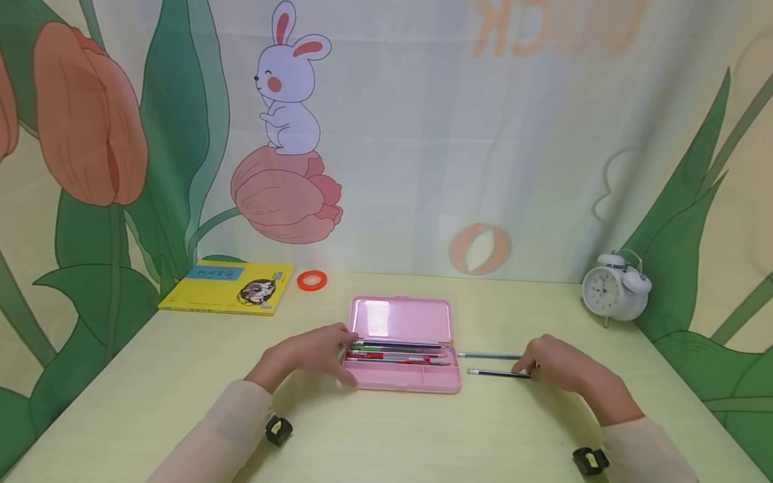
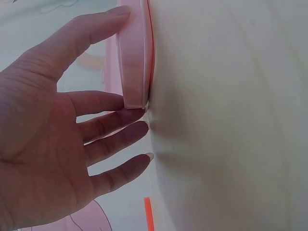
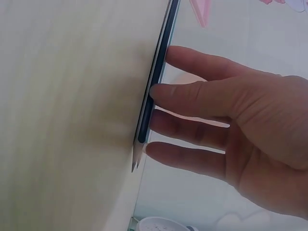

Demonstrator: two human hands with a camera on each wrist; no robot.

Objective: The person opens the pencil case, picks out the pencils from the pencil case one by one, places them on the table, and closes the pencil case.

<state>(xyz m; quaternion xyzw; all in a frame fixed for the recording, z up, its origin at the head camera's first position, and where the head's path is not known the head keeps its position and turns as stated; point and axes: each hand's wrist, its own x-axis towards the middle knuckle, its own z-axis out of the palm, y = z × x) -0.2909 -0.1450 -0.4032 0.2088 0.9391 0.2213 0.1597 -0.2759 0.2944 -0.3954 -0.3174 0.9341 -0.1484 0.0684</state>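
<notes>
A pink pencil case (image 1: pixel 386 377) lies with its lid raised at the back, holding several pencils and pens (image 1: pixel 398 349). My left hand (image 1: pixel 320 347) grips its left end; in the left wrist view the thumb lies along one side and the index finger meets the corner of the pink case (image 2: pixel 134 62). To the right of the case, a black pencil (image 1: pixel 498 373) lies on the table, and a blue-green pencil (image 1: pixel 490 355) lies behind it. My right hand (image 1: pixel 554 362) pinches the black pencil near its sharpened end, the thumb against the dark barrel (image 3: pixel 144 125).
A yellow book (image 1: pixel 211 292) and an orange-red ring (image 1: pixel 312 280), possibly a tape roll, lie at the back left of the table (image 1: pixel 423 436). A white alarm clock (image 1: pixel 612 290) stands at the back right. Behind hangs a printed curtain (image 1: pixel 398 134).
</notes>
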